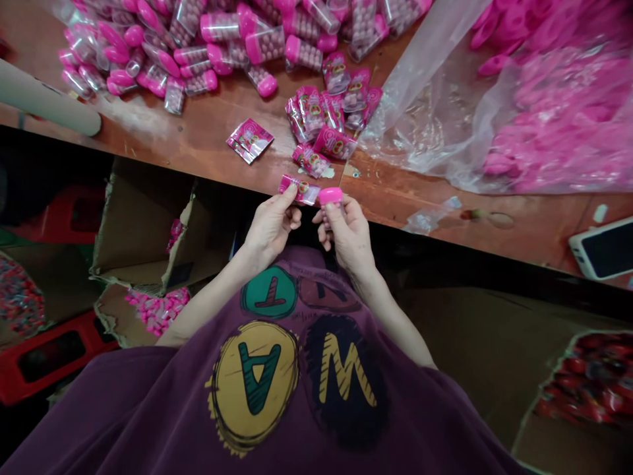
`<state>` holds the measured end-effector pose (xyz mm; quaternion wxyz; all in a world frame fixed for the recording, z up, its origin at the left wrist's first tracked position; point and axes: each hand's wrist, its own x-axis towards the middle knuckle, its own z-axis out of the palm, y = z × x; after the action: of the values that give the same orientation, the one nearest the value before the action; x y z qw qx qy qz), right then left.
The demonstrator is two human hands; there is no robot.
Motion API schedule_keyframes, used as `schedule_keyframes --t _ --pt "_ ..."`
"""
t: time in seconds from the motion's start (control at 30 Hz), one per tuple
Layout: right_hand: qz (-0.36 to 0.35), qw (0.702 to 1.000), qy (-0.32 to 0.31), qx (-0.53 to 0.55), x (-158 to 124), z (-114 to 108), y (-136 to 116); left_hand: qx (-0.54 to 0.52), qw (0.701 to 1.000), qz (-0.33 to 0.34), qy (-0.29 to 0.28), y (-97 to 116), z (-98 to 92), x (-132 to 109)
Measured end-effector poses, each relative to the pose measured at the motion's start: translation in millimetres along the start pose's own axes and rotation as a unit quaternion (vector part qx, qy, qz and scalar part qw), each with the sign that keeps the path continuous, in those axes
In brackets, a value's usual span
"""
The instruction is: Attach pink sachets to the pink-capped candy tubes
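Observation:
My left hand pinches a pink printed wrapper sleeve with a clear end, between thumb and fingers. In my right hand is a small clear candy bottle with a pink cap and pink balls inside, held upright. Sleeve and bottle are close together at the table's front edge; I cannot tell if they touch. Just beyond them, several bottles in pink printed sleeves lie in a loose pile. A flat stack of sleeves rests to their left.
Capped bottles without sleeves heap at the back of the wooden table. Clear plastic bags of pink parts cover the right, with a phone at the edge. Below stand cardboard boxes and a red crate.

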<state>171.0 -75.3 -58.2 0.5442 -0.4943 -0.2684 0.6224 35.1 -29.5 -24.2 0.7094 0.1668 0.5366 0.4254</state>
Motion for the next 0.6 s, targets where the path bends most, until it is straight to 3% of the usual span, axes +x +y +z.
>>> schedule_keyframes --t 0.37,0.6 --pt "0.019 0.999 -0.043 -0.011 -6.9 -3.2 -1.9 0.018 1.000 0.021 -0.014 -8.0 -3.6 4.8" --pt "0.024 1.000 -0.009 0.009 -3.1 -5.1 -1.9 0.039 0.999 0.012 0.017 -7.0 -3.1 4.3"
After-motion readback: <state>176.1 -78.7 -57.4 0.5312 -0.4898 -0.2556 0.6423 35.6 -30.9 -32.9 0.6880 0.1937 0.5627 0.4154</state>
